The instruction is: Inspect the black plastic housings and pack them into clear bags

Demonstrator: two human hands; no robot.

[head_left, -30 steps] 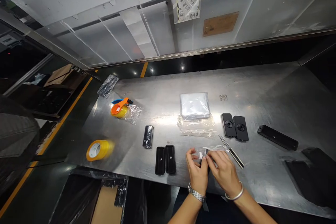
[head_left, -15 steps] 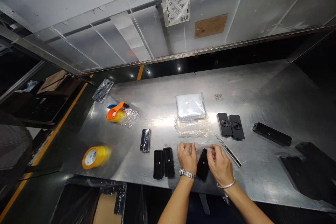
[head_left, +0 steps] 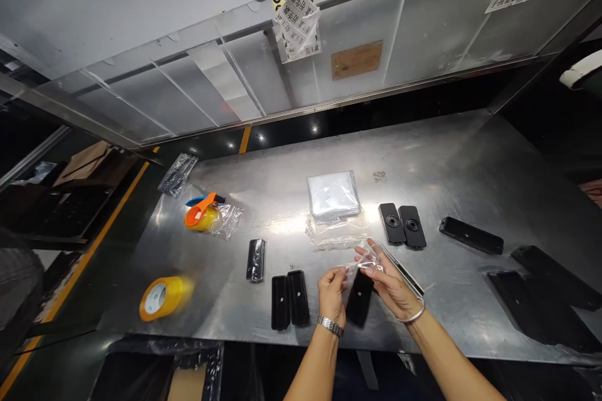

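Note:
My left hand [head_left: 332,293] pinches the edge of a clear plastic bag [head_left: 371,258] between thumb and fingers. My right hand [head_left: 394,287] holds the other side of the bag, its thumb against the film and its fingers spread behind it. Below the bag, between my hands, lies a long black plastic shell [head_left: 360,299], partly covered by the right hand. A slim metal tool [head_left: 405,270] rests behind that hand. Beyond my hands sits a stack of clear bags [head_left: 333,194]. Two more open black shells [head_left: 279,304] lie side by side to the left.
Two black devices with round dials [head_left: 402,225] lie right of the stack. Further right are another black shell [head_left: 471,235] and larger dark pieces [head_left: 527,307]. A wrapped black item [head_left: 255,260], tape roll [head_left: 162,297] and orange tape dispenser [head_left: 201,213] are on the left.
The bag has come up off the table between my hands. My right hand has turned and spread its fingers against the film. The whole view has shifted slightly.

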